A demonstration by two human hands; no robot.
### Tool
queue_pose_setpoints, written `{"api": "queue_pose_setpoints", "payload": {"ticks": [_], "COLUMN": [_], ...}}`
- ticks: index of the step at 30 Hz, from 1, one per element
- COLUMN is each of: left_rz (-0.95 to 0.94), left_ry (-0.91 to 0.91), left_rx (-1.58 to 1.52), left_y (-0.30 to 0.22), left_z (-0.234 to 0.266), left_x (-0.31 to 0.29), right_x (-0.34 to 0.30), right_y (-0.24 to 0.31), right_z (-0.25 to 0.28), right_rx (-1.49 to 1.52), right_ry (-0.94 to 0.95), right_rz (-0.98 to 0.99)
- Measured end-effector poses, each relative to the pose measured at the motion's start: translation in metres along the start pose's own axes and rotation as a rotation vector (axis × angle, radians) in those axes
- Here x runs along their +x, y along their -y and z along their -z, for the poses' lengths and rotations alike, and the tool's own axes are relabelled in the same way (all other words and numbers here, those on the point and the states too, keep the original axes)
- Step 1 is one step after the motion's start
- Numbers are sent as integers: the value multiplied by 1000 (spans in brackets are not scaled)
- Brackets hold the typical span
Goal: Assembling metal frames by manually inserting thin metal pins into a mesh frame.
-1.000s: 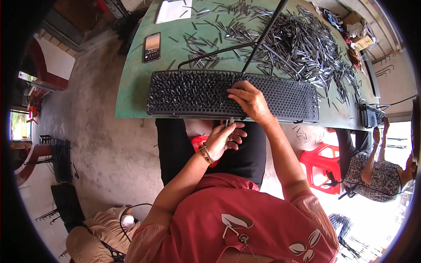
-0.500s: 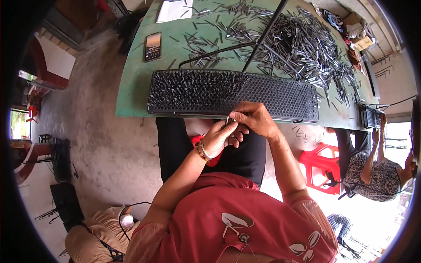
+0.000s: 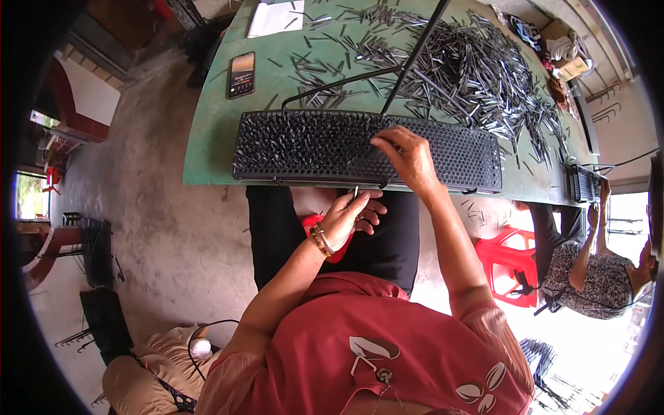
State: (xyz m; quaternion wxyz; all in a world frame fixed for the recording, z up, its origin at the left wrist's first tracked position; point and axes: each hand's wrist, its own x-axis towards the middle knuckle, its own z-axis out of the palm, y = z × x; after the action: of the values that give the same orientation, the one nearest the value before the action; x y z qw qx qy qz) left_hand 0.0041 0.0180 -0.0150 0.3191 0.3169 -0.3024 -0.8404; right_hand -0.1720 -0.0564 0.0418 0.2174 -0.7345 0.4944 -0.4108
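Observation:
A long black rack (image 3: 443, 159) full of round holes lies along the table's near edge. Small dark rods (image 3: 297, 142) stand packed in its left part, while open holes show on its right. My right hand (image 3: 409, 159) is over the middle of the rack, thumb and forefinger pinched together at the edge of the filled holes; whatever they pinch is too small to make out. Below the near edge, my left hand (image 3: 348, 216) is closed around a thin metal rod (image 3: 356, 193) whose tip pokes up past the thumb. Its palm is partly hidden.
A big heap of loose dark rods (image 3: 477, 76) covers the green table (image 3: 207, 138) behind the rack. Black bars (image 3: 413, 55) rise over it. A phone (image 3: 241, 75) and white paper (image 3: 275, 19) lie far left. Right, beside a red stool (image 3: 508, 266), another person (image 3: 588, 277) handles a similar rack.
My right hand has left my left hand and moved up and forward onto the rack. My left hand stays nearly in place below the table edge.

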Motion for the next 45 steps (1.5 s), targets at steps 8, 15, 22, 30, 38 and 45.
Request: {"api": "queue_pose_setpoints", "payload": {"ticks": [8,15,22,30,38,45], "left_rz": [15,34,50,51,55,49], "left_ry": [-2,-8,4,16,29,48], "left_rx": [-16,-54,-38,-38,-47,-111], "left_y": [1,2,2,4,6,0], "left_z": [1,0,-1,-2,-4,-6], "left_x": [-2,-2,-3,-2,-2,-2], "right_x": [1,-2,-4,-7,-13,-18], "right_y": [-3,-8,-8,0,-5,0], "right_z": [-16,-20,-28,-23,-26,-27], "right_rx": [143,91,-20,-266,-299,-365], "right_ry": [33,-7,11,48,-22,-60], "right_rz": [-44,-58,154,306,180,194]}}
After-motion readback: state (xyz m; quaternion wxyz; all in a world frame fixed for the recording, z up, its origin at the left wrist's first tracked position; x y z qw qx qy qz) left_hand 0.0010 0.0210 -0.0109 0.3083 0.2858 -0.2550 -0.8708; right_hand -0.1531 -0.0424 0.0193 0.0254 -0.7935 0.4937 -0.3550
